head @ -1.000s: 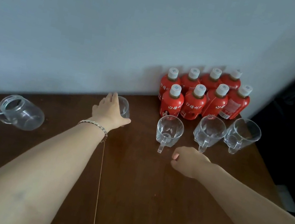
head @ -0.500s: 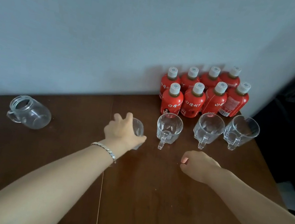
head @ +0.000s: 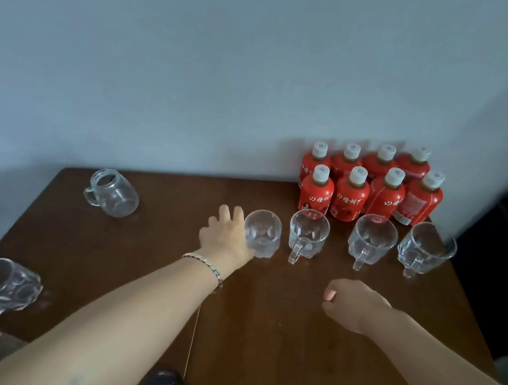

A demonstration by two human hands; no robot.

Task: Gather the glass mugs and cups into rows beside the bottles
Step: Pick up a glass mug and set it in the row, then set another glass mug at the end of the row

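While the left hand (head: 225, 240) touches a cup (head: 262, 233), mugs (head: 307, 235) crowd beside.

**Bare forearms, one bracelet**

Two arms bare from wrist to frame edge, no sleeves showing. On the left wrist, a slim silver link bracelet (head: 204, 263) of small rectangular segments. Right wrist and right hand (head: 353, 306) unadorned; left hand (head: 226, 238) ringless as far as visible.

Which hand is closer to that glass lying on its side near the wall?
The left hand, which lies to the right of the tipped glass. The right hand is much farther off, past the left hand and nearer the person.
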